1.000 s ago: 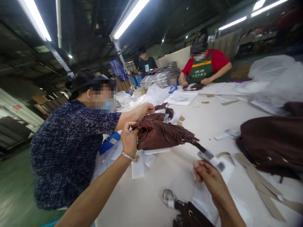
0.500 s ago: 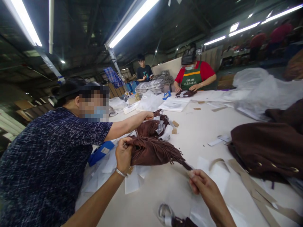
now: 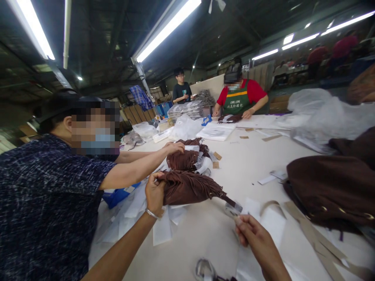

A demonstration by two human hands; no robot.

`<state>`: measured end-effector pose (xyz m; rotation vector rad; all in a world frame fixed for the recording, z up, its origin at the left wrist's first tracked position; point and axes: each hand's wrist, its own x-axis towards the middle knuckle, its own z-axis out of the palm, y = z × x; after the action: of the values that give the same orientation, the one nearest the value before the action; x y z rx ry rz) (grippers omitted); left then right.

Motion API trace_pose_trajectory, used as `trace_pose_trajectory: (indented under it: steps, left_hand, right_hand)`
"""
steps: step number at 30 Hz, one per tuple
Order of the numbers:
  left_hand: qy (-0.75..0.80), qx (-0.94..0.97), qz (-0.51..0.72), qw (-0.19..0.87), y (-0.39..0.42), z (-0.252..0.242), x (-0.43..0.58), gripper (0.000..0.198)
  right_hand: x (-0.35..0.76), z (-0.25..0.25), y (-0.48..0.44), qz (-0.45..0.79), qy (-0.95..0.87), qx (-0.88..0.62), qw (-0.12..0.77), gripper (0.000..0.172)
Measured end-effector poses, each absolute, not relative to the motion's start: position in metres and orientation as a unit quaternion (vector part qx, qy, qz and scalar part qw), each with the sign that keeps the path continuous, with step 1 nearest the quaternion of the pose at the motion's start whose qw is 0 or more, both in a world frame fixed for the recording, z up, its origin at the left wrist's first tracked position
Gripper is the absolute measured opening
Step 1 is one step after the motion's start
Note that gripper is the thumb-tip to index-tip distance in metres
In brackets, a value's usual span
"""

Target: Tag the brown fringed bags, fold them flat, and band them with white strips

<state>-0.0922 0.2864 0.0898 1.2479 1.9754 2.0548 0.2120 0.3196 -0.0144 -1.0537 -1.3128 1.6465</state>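
Fringed bag (image 3: 187, 191): dark reddish brown, soft and limp, lying lengthwise from left to right in my grip, over the near middle of the white table (image 3: 234, 168).
Body: smooth and full along the lower edge, gathered into loose folds near my left hand (image 3: 155, 193).
Fringe: many thin strands, packed close along the upper side, hanging ragged at the right end.
Strap end (image 3: 230, 201): narrow and dark, coming out beyond the fringe on the right, its tip covered by clear wrapping (image 3: 234, 210) that shines.
My left hand: thumb and fingers closed on the bag's left end; a silver bracelet (image 3: 152, 213) circles the wrist.
My right hand (image 3: 254, 236): fingertips pinched together on the clear wrapping; the finer detail there is too small to tell.
Beyond the bag: another brown fringed piece (image 3: 183, 160), with a co-worker's hands (image 3: 175, 148) on it.
Far right of my hands: a larger dark brown bag (image 3: 328, 187) with metal eyelets.
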Motion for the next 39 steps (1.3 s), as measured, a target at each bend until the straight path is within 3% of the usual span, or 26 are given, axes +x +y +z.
trace_pose_trajectory:
  steps: [19, 39]
  left_hand:
    - [0.605, 0.425, 0.672, 0.032, 0.288, 0.086, -0.082, 0.013]
    - [0.606, 0.485, 0.63, -0.039, 0.38, 0.068, -0.079, 0.014]
  right_hand:
    - [0.205, -0.006, 0.312, 0.631, -0.478, -0.435, 0.428, 0.043]
    - [0.209, -0.004, 0.314, 0.619, -0.486, -0.447, 0.425, 0.042]
